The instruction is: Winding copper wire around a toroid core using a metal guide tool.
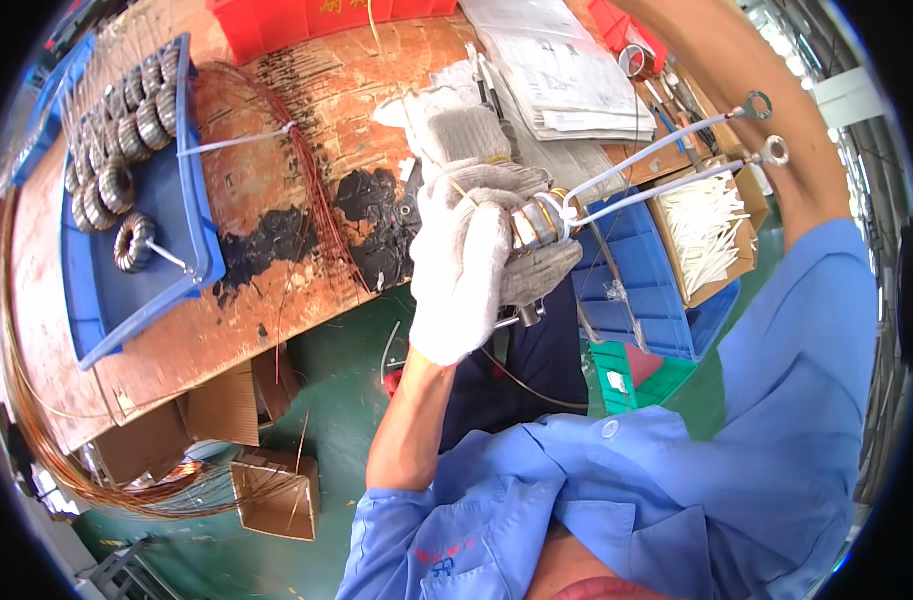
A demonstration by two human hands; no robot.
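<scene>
My left hand, in a white knit glove, is closed round a wire-wound ring coil near the table's front edge. White cord is tied at the coil's right side. Two white-sleeved leads run from it up to the right, ending in metal ring terminals. Grey cloth padding lies under the coil, with a metal bolt below it. More grey-white cloth is bunched just beyond my hand. My right forearm stretches up past the terminals; its hand lies outside the picture.
A blue tray at left holds several wound ring coils. Thin red-brown wires lie beside it. Papers and a red bin are at the back. A carton of white tubes stands by a blue crate at right.
</scene>
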